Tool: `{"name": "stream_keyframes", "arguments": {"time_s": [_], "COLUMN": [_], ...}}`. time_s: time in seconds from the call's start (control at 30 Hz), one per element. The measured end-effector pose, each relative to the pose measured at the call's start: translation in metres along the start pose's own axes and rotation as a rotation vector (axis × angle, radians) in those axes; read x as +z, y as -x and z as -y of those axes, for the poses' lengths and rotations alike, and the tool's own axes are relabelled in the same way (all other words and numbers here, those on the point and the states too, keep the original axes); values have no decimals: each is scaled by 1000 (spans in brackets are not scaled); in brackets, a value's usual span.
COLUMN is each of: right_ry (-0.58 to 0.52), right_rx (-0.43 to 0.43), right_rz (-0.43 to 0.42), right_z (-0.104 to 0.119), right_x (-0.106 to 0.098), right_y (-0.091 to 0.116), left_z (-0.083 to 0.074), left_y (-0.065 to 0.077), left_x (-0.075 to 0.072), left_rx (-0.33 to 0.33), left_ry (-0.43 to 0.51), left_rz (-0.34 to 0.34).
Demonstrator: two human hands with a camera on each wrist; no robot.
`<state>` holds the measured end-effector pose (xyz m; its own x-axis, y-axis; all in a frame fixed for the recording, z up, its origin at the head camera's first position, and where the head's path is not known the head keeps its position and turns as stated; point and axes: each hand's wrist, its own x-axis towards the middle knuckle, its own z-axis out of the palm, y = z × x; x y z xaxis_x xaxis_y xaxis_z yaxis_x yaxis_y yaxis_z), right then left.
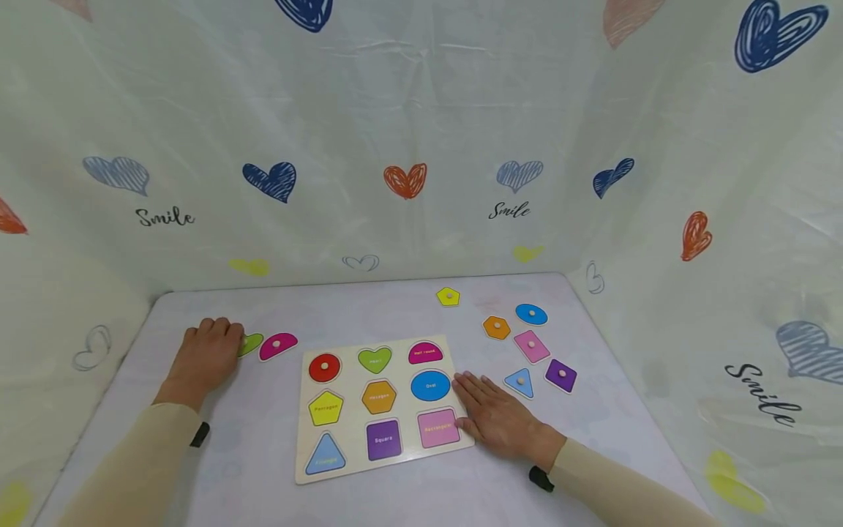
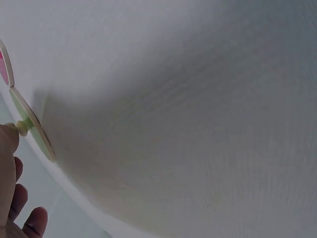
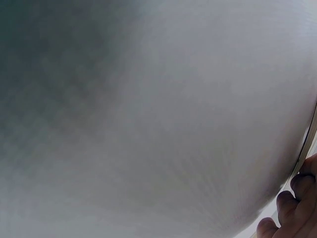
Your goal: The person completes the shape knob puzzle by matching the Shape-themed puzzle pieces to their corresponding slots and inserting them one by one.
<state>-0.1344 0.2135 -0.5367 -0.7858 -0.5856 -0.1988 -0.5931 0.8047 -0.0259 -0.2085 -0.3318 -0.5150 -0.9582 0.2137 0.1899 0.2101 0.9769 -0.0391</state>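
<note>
At the left of the table in the head view, my left hand [image 1: 209,354] has its fingers bent over a green knobbed puzzle piece [image 1: 251,343], hiding part of it. The left wrist view shows a fingertip against the knob [image 2: 24,126] of this green piece, pinching it. Just right of it lies a magenta half-round piece [image 1: 278,346]. My right hand [image 1: 497,419] lies flat with fingers extended on the right edge of the shape board [image 1: 356,466]. The red circle piece [image 1: 325,367], with its knob showing, sits in the board's upper left corner.
Right of the board lie loose knobbed pieces: a yellow pentagon [image 1: 448,296], orange hexagon [image 1: 497,328], blue oval [image 1: 531,315], pink rectangle [image 1: 531,346], purple square [image 1: 561,375] and blue triangle [image 1: 520,382]. A heart-printed cloth [image 1: 454,117] surrounds the white table [image 1: 250,468].
</note>
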Motion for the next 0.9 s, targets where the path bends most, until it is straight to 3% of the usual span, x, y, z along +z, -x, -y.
{"name": "stream_keyframes", "arguments": {"time_s": [0.2,0.43,0.67,0.9], "right_ry": [-9,-13,-6,-11], "right_rx": [1,3,2,5], "right_rz": [1,0,-3,-5], "right_z": [0,1,2,2], "right_x": [0,-1,-1,-2], "right_y": [-1,0,1,1], "left_z": [-1,-3,-4,-10], "left_y": [-1,-3,-2,-2], "left_x": [5,6,8,4], "left_rx": [-3,-4,-14,-33], "left_ry": [-5,-16,-52,-112], "left_rz": [57,44,83,-1]}}
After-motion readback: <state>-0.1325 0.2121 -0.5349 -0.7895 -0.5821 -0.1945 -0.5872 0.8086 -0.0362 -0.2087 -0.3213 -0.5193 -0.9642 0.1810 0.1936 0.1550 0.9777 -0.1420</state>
